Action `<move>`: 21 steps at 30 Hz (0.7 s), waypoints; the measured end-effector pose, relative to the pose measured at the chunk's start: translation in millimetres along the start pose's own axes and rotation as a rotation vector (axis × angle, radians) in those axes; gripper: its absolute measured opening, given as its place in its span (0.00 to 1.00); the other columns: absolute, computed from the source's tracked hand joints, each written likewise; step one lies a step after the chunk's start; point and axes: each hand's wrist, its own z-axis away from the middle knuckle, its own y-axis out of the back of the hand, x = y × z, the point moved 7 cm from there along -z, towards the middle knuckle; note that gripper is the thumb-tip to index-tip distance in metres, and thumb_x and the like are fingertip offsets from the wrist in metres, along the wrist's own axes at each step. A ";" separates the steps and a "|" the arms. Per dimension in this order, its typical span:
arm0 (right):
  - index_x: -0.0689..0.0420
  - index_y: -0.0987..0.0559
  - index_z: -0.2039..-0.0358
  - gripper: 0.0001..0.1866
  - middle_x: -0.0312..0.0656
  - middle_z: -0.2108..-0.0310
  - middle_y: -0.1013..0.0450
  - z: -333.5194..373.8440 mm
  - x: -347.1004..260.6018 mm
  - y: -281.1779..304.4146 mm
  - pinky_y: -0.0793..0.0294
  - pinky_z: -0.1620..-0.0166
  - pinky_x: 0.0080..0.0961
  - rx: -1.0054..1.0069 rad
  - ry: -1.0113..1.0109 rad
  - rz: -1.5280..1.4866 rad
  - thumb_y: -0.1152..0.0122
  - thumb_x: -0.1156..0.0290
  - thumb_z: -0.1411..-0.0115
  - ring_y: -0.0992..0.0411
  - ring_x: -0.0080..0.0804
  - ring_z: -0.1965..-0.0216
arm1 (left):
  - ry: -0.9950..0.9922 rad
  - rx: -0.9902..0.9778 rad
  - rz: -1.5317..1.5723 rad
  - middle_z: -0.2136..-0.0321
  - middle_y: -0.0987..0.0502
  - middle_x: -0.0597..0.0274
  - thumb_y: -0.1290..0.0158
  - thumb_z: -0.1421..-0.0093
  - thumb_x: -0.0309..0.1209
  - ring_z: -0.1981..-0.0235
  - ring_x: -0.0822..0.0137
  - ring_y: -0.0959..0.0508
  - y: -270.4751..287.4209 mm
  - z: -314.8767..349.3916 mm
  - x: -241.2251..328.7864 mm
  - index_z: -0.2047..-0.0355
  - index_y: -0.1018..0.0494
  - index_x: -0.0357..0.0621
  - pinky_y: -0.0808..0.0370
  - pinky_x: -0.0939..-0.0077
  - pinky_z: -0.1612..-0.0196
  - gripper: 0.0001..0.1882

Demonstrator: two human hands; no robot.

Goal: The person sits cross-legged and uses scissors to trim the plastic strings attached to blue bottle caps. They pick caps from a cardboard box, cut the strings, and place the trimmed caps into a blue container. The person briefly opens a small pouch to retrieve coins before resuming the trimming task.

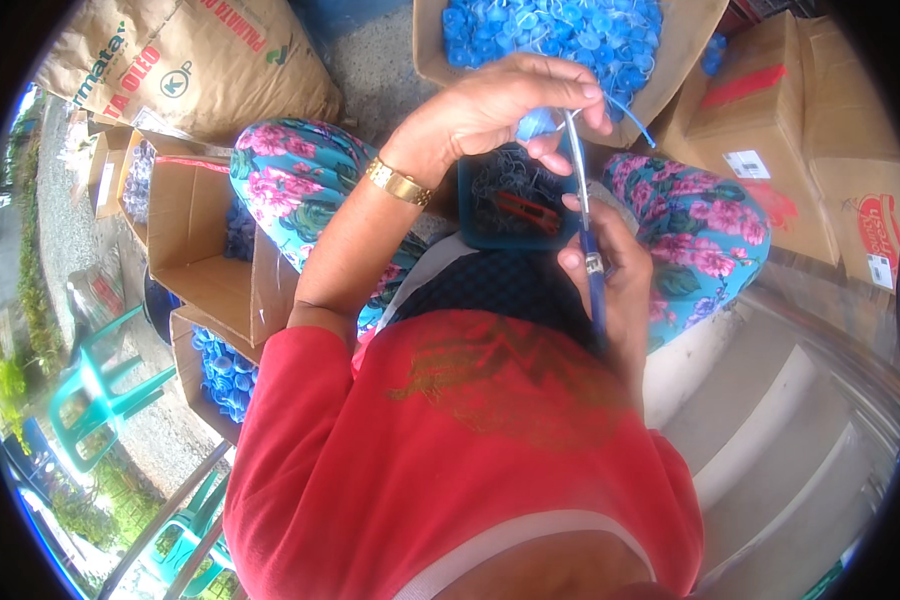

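My left hand [525, 100], with a gold bracelet-like band at the wrist, pinches a small translucent blue plastic piece [536, 124]. A thin blue strand [630, 118] sticks out beyond its fingertips. Closed around a slim blue tool [588, 240] with a long silver front part, my right hand [615, 265] holds it upright. The silver tip meets the left fingers at the plastic piece; its exact contact is hidden. Below the hands, a dark teal tray [510, 242] on the lap holds thin trimmings and a red-orange cutter-like tool [530, 212].
A cardboard box [432, 45] full of blue plastic pieces stands ahead. Closed cartons [750, 120] are at the right, a large brown paper sack [190, 70] at far left. Open boxes [205, 290] with blue pieces line my left side. Green plastic chairs [100, 390] stand beyond.
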 end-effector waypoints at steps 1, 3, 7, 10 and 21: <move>0.60 0.27 0.51 0.25 0.32 0.78 0.33 -0.4 -3.5 -1.2 0.36 0.71 0.16 -0.002 0.014 -0.043 0.31 0.67 0.49 0.37 0.17 0.76 | 0.008 -0.022 0.030 0.62 0.23 0.48 0.50 0.38 0.38 0.86 0.79 0.30 -0.6 -0.3 -0.5 0.67 0.27 0.37 0.21 0.82 0.77 0.14; 0.61 0.28 0.51 0.25 0.31 0.77 0.33 -0.7 -9.5 -2.9 0.37 0.71 0.15 -0.011 0.039 -0.129 0.32 0.69 0.49 0.37 0.16 0.76 | 0.016 -0.051 0.097 0.61 0.24 0.44 0.51 0.38 0.38 0.89 0.81 0.32 -2.3 -0.2 -3.4 0.67 0.28 0.37 0.21 0.82 0.78 0.14; 0.62 0.28 0.50 0.26 0.31 0.76 0.34 1.8 -6.6 -2.2 0.38 0.71 0.14 -0.046 -0.016 -0.156 0.32 0.70 0.49 0.38 0.16 0.75 | 0.018 -0.090 0.198 0.60 0.25 0.39 0.52 0.38 0.37 0.89 0.81 0.33 -4.5 2.0 -5.3 0.66 0.30 0.39 0.20 0.80 0.78 0.13; 0.62 0.28 0.50 0.25 0.31 0.76 0.34 8.4 1.1 0.4 0.38 0.71 0.14 -0.035 -0.033 -0.108 0.32 0.70 0.49 0.38 0.15 0.75 | 0.028 -0.142 0.224 0.58 0.26 0.37 0.52 0.37 0.38 0.88 0.79 0.30 -6.3 4.0 2.2 0.67 0.30 0.40 0.19 0.78 0.77 0.12; 0.61 0.28 0.50 0.26 0.29 0.79 0.36 3.0 -2.8 -8.5 0.40 0.73 0.13 -0.075 -0.035 -0.174 0.31 0.70 0.49 0.39 0.14 0.77 | 0.126 -0.240 0.385 0.56 0.29 0.31 0.53 0.37 0.37 0.73 0.62 0.19 -11.0 4.8 -8.0 0.70 0.32 0.40 0.18 0.79 0.76 0.12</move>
